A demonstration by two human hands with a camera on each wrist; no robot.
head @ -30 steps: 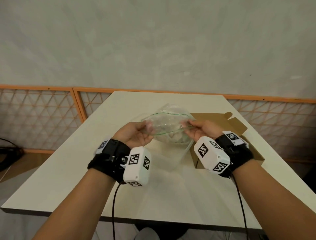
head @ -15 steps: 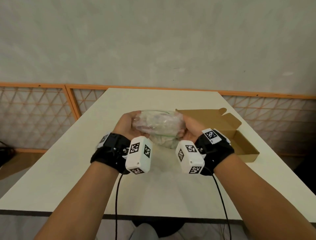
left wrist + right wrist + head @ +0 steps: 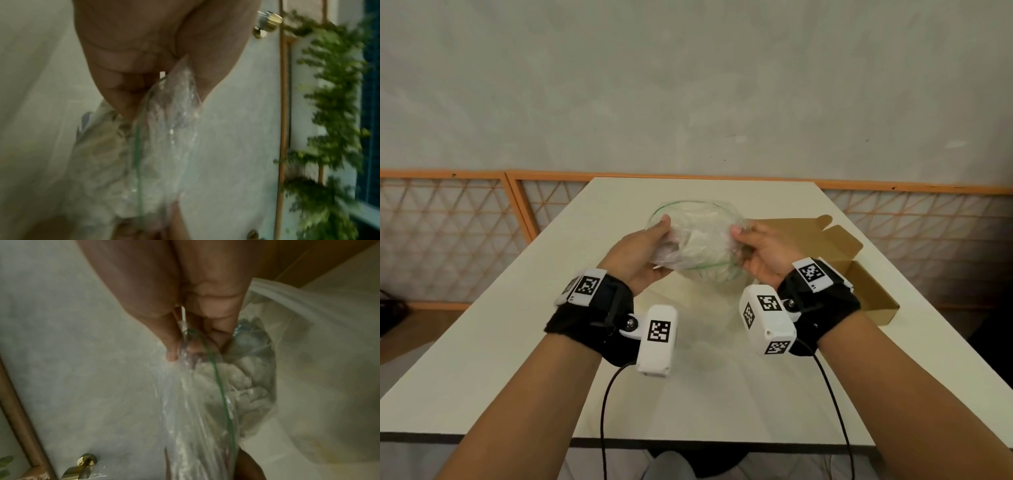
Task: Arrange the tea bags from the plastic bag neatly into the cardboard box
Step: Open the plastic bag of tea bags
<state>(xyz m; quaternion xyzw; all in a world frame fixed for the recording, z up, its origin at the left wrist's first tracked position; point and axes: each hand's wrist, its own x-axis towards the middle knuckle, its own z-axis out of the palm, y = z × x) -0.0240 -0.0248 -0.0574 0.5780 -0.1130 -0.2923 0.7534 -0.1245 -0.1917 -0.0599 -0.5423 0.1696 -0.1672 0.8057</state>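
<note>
Head view looks forward-down over the table (image 3: 722,377) toward twelve o'clock — both wrist views sit close, sharing the plastic bag (image 3: 698,240) between them.

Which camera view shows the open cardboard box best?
The head view: the cardboard box lies open on the table, right of the plastic bag, partly hidden by the right hand. The right wrist view shows perhaps a brown corner; the left wrist view shows none.
</note>
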